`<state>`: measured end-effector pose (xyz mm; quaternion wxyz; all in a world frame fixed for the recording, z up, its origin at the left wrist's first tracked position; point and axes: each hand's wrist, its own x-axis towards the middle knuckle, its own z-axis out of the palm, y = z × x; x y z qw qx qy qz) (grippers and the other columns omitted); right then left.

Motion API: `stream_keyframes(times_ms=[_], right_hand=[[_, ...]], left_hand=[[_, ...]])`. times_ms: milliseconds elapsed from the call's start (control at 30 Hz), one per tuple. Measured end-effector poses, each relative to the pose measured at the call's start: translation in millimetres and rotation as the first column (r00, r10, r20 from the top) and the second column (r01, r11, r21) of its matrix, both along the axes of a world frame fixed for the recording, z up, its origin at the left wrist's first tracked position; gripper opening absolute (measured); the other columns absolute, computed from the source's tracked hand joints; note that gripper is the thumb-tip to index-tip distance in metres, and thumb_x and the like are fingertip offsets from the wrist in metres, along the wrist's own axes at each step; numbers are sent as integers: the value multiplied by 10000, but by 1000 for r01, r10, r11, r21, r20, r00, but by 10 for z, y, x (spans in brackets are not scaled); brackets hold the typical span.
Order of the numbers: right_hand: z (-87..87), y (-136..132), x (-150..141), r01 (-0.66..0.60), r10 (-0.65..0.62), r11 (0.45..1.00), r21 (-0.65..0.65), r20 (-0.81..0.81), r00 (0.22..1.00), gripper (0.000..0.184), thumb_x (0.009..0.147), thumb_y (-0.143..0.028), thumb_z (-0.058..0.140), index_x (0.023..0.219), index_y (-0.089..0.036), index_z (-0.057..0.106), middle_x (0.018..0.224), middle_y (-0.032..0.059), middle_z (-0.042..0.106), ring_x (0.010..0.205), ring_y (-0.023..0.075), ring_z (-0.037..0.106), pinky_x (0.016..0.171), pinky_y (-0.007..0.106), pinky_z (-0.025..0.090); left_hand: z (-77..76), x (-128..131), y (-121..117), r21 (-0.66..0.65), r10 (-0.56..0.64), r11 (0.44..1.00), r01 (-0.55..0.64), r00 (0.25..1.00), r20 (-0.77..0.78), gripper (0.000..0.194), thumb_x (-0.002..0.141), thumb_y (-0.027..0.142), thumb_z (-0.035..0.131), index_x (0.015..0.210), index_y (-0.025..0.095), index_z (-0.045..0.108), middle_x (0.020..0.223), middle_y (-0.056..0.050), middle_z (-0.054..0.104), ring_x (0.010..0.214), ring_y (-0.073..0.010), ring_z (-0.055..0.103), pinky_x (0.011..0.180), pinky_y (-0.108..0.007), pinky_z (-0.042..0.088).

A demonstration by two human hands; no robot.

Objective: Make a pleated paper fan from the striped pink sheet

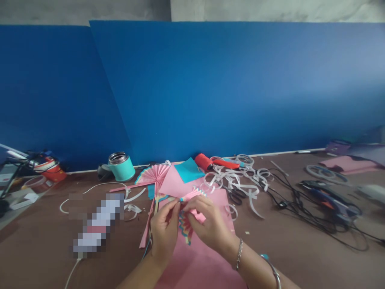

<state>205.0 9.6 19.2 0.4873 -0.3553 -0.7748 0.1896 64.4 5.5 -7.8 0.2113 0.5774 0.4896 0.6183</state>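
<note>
Between my hands is a pleated paper fan, pink with zigzag blue and cream edging. My left hand pinches its narrow end, thumb against forefinger. My right hand is closed around the pink folds, which partly hide behind its fingers. Under both hands lies a large pink paper sheet. Just beyond them, an opened pink paper fan with pink strips rests on the table, beside a blue paper square.
Curled white strips lie behind my right hand, near scissors and a red roll. A turquoise mug stands at the back left. Black cables and a dark blue tool are at right. A blue panel closes the back.
</note>
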Motion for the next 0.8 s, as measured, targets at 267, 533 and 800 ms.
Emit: stream_keyframes(times_ms=[267, 533, 800], right_hand=[[34, -58, -16, -60, 60, 996, -67, -2, 998, 217, 769, -47, 513, 863, -202, 632, 786, 30, 629, 687, 141, 603, 618, 251, 501], [35, -31, 35, -77, 76, 997, 18, 67, 995, 170, 837, -87, 526, 875, -209, 639, 819, 39, 664, 749, 154, 632, 691, 277, 511], [38, -47, 56, -51, 11, 979, 199, 197, 980, 138, 879, -111, 504, 913, -199, 605, 849, 47, 673, 761, 174, 589, 685, 303, 459]], left_hand=[[-29, 2, 17, -64, -15, 998, 19, 998, 61, 232, 856, 359, 587, 907, 187, 736, 836, -49, 742, 683, -179, 683, 590, -242, 554], [-8, 1, 13, -45, -27, 999, 30, 997, 69, 214, 849, 345, 594, 886, 187, 733, 751, -28, 722, 634, -165, 667, 571, -229, 543], [13, 1, -34, -9, -37, 999, 37, 998, 47, 177, 845, 309, 601, 873, 196, 734, 841, -33, 748, 745, -178, 693, 676, -234, 556]])
